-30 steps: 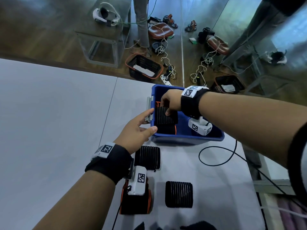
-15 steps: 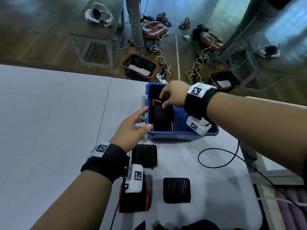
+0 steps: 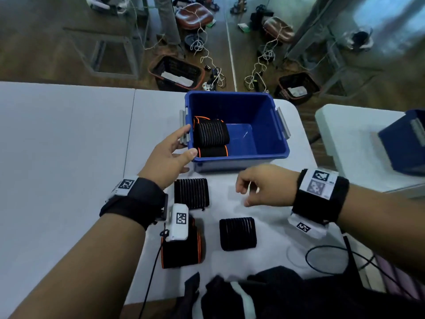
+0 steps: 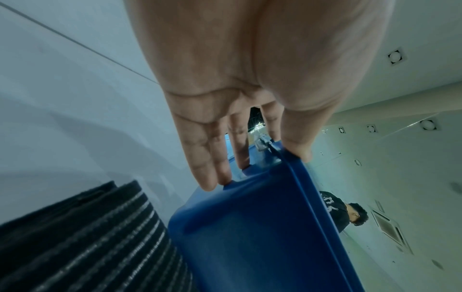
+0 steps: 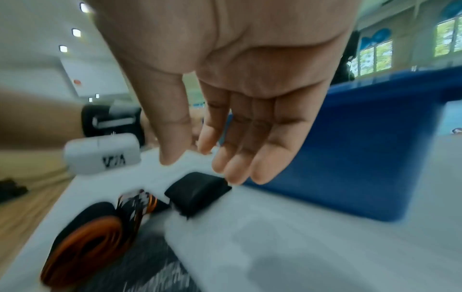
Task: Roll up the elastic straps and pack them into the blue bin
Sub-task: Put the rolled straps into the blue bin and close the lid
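Observation:
The blue bin (image 3: 259, 155) stands mid-table with three rolled straps at its left end: a black striped roll (image 3: 212, 134) and two orange-edged rolls (image 3: 211, 151). My left hand (image 3: 181, 143) rests at the bin's front-left corner, its straight fingers (image 4: 207, 158) against the wall and the thumb on the rim. My right hand (image 3: 242, 195) hovers over the table just in front of the bin, loosely curled and holding nothing. On the table lie two black striped rolls (image 3: 191, 194) (image 3: 238, 234) and an orange-edged roll (image 3: 181, 252), partly hidden by my left wrist camera.
A second blue bin (image 3: 404, 141) sits on a separate table to the right. A black cable (image 3: 326, 256) loops near the right edge. Dark cloth (image 3: 253, 293) lies at the near edge. Baskets and cords are on the floor beyond the table.
My right hand let go of the striped roll in the bin and drew back out to the table in front of it. The left hand stayed at the bin's corner.

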`<act>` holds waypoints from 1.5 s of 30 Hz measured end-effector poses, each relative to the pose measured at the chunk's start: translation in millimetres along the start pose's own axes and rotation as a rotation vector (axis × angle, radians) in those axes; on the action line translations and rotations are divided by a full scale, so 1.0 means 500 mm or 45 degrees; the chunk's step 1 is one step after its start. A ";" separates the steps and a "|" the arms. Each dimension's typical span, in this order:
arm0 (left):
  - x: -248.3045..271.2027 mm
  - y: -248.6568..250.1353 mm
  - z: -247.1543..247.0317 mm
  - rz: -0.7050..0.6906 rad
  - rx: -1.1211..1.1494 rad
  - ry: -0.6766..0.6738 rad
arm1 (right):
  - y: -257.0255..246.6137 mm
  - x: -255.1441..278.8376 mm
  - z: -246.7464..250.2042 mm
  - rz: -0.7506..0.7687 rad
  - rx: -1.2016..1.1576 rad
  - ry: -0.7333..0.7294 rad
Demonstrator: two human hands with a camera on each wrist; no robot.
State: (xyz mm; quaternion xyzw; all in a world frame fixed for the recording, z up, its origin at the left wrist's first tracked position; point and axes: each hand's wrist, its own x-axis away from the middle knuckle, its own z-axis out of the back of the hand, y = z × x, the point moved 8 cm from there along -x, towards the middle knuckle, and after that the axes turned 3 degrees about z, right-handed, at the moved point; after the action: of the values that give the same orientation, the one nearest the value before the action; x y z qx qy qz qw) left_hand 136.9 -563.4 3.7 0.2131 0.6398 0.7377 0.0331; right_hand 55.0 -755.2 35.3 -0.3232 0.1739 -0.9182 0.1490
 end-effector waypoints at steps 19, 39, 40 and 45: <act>0.000 0.007 0.002 0.029 -0.035 -0.010 | 0.005 0.011 -0.151 -0.097 -0.096 -0.232; -0.001 0.010 0.003 0.005 -0.017 -0.002 | 0.164 -0.298 0.243 -0.451 0.698 -0.253; -0.001 0.009 0.004 0.012 -0.016 -0.004 | 0.171 -0.318 0.238 -0.453 0.763 -0.282; -0.003 0.006 0.004 0.029 -0.011 -0.015 | 0.198 -0.397 0.231 -0.462 0.878 -0.339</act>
State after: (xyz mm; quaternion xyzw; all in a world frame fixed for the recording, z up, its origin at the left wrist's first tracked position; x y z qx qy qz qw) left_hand 139.7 -562.4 6.2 0.2245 0.6340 0.7395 0.0293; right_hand 293.7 -792.8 -29.1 -0.3958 -0.2246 -0.8842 0.1054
